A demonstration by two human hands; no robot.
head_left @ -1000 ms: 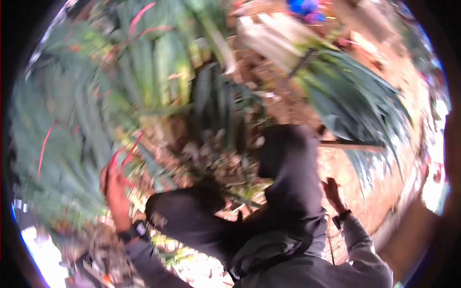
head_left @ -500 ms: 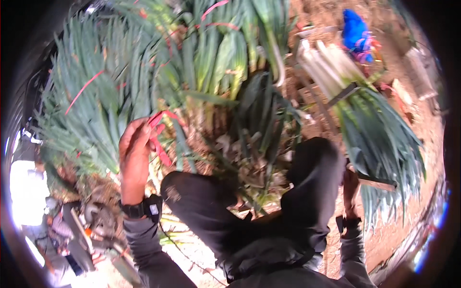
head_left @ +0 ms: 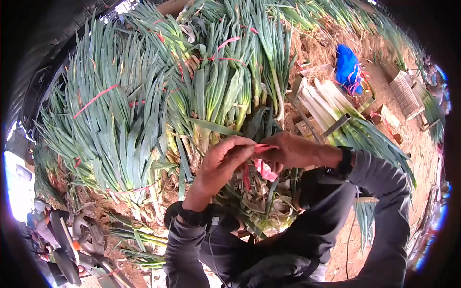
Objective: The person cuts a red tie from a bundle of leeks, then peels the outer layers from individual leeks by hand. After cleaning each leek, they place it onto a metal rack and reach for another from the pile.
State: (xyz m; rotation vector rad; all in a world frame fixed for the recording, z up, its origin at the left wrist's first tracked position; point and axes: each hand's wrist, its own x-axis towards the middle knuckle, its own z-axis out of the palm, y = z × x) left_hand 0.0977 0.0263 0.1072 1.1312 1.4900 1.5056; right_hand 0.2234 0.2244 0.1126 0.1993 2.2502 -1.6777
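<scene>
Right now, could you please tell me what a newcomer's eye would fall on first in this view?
Probably the bright blue bundle at the upper right, just beyond the white-stalked bunch. Next might come the left hand and right hand, meeting near the middle with a red ribbon between their fingers. A large heap of long green leaves fills the upper left.

The red ribbon [head_left: 263, 148], held between the left hand [head_left: 222, 162] and right hand [head_left: 294, 150], hung creased and slack below.
</scene>
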